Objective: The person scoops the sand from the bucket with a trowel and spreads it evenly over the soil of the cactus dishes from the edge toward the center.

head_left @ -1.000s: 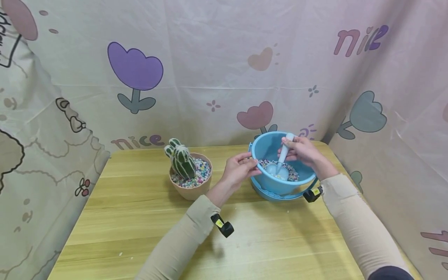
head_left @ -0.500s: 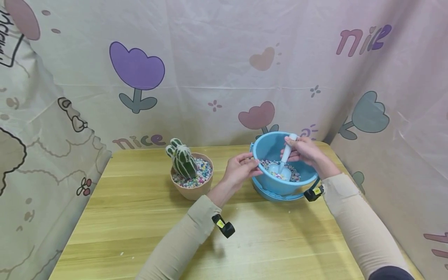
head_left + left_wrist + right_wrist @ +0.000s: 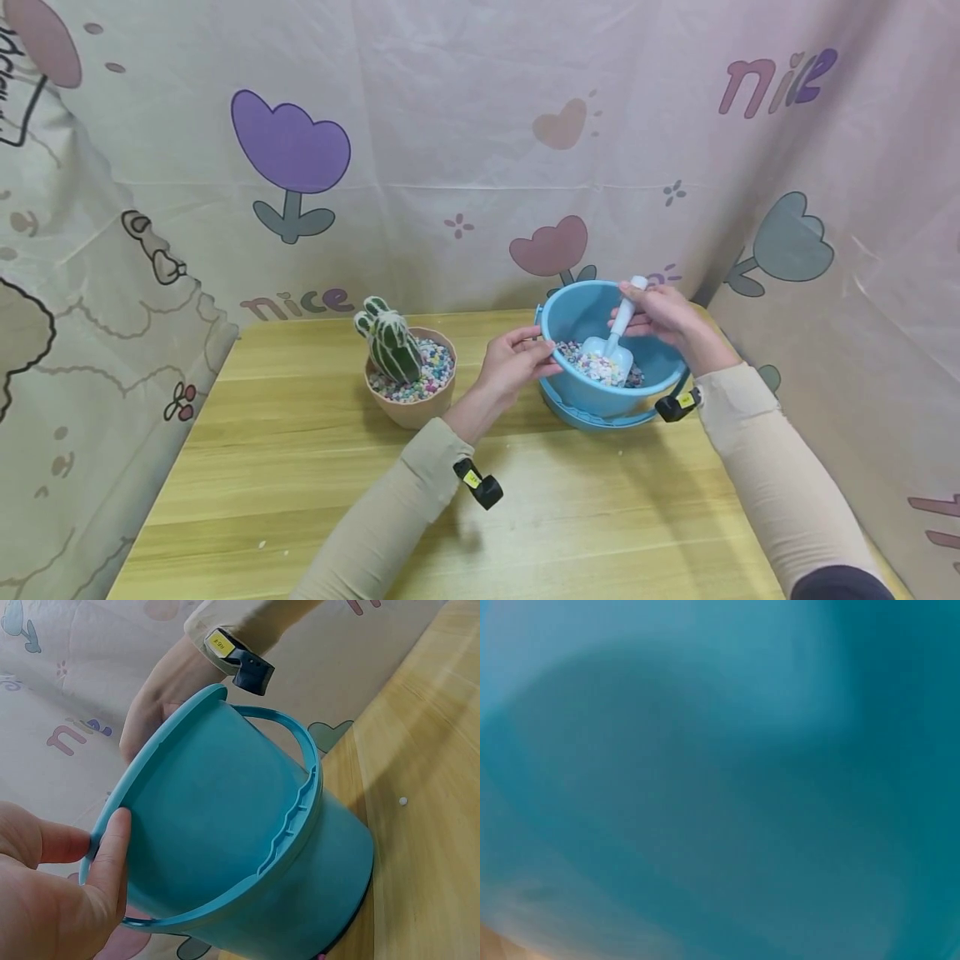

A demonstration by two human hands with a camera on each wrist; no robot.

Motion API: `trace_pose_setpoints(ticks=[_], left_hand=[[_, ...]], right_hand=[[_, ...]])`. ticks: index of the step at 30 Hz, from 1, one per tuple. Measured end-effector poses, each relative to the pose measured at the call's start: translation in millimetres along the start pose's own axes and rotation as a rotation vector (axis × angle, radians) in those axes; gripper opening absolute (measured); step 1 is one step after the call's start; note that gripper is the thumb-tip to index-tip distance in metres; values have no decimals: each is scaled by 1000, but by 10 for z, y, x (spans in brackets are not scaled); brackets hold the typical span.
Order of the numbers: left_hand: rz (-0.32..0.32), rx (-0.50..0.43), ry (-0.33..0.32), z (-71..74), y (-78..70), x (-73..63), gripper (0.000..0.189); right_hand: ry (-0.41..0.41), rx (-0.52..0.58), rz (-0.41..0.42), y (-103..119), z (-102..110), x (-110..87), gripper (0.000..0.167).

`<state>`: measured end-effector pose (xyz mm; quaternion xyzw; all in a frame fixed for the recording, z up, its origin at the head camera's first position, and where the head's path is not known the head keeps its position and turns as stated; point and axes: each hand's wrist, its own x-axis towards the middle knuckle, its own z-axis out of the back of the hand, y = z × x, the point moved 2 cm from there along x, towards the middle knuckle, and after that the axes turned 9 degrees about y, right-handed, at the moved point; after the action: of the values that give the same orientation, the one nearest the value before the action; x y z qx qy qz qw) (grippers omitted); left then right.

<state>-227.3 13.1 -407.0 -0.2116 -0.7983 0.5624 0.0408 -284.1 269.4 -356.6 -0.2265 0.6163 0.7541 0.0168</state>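
Note:
In the head view a light blue bucket stands near the table's back right. My left hand pinches its rim between thumb and fingers, also seen close up in the left wrist view. My right hand grips the pale handle of a small toy shovel inside the bucket. Colourful pebbles heap on the shovel's light blue scoop, with more lying around it on the bucket floor. Against the bucket's side hangs its handle, with a wavy grip. Blurred blue fills the right wrist view.
Left of the bucket stands a peach pot with a cactus set in colourful pebbles. A few stray white pebbles lie on the wooden table. A printed curtain hangs behind the table and along both sides.
My right hand has drawn the shovel slightly up and to the right, and its scoop now shows a heap of pebbles. My left hand stays on the rim.

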Motion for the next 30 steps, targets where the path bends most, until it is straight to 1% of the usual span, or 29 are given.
trace_pose_setpoints(ticks=[6, 12, 18, 24, 30], left_hand=[[1, -5, -2, 2, -1, -6, 44], [-1, 0, -2, 4, 3, -2, 43], [2, 1, -3, 11, 12, -2, 41], [-5, -1, 12, 20, 23, 12, 43], [-9, -8, 23, 19, 28, 19, 44]], right_hand=[[-11, 66, 11, 33, 84, -42, 45], [-47, 106, 18, 51, 155, -79, 44], [-56, 266, 8, 47, 205, -85, 36], [-48, 394, 6, 54, 205, -101, 38], [-32, 454, 3, 60, 186, -112, 37]])
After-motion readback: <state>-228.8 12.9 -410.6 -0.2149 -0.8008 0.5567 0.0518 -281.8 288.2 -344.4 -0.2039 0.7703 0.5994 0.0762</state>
